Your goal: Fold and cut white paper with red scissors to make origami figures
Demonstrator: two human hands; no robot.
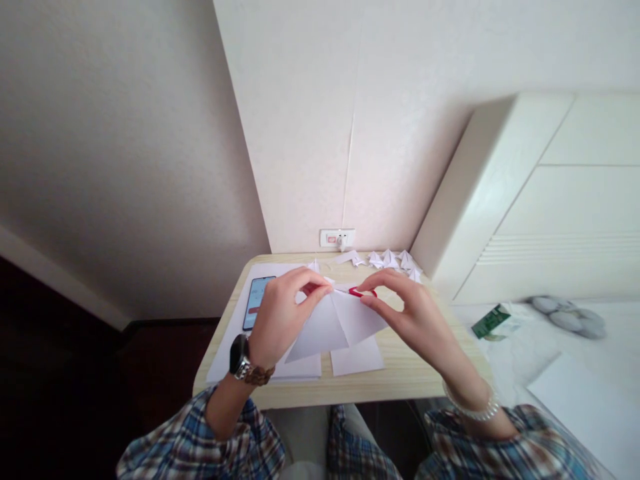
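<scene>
Both my hands hold a folded sheet of white paper [335,323] just above a small wooden table [400,383]. My left hand [283,313], with a watch on the wrist, pinches the paper's upper left corner. My right hand [407,310] pinches its upper right edge with finger and thumb. Right at the right hand's fingertips is something small and red [356,292]; I cannot make out what it is. A smaller white sheet [356,357] lies flat under the held paper.
A phone [256,301] with a lit screen lies on white sheets [235,333] at the table's left. Several small folded paper figures [390,260] line the back edge below a wall socket [337,237]. A white headboard [530,200] and bed stand at the right.
</scene>
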